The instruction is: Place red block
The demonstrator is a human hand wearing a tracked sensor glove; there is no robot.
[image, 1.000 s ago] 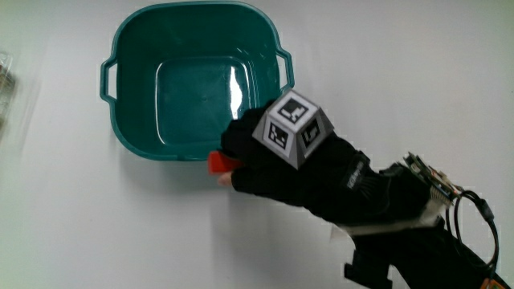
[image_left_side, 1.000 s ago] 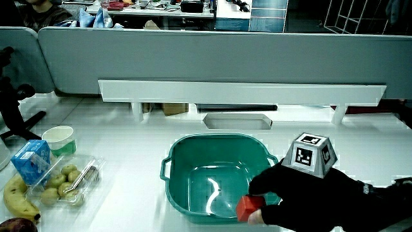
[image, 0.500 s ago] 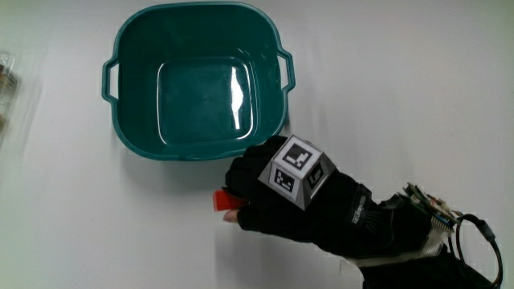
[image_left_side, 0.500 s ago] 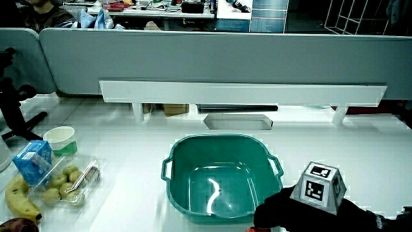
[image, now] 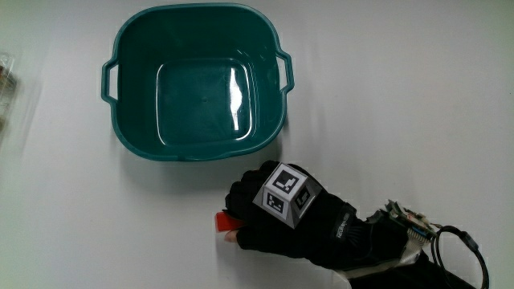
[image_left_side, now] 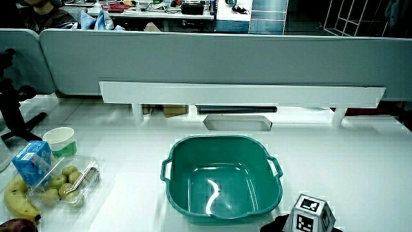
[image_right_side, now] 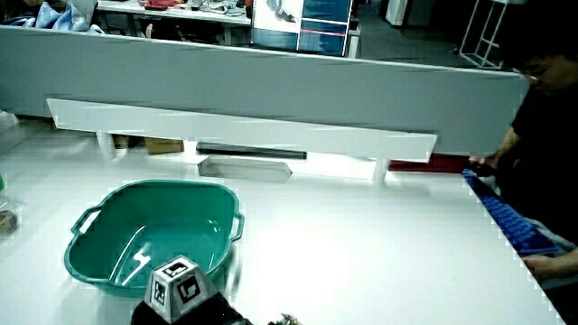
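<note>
The hand [image: 277, 217] is closed around the red block [image: 222, 221], holding it low over the bare tabletop [image: 418, 96] — nearer to the person than the teal basin [image: 198, 80], at roughly six o'clock from the basin's near rim. Only a corner of the block shows past the fingertips [image: 238, 197]; whether it already touches the tabletop cannot be told. It looks small, rigid and light, probably smooth-sided, so a pinch across two flat faces should hold it — no crushing risk. The basin is empty. In both side views only the patterned cube [image_left_side: 310, 216] on the glove shows.
</note>
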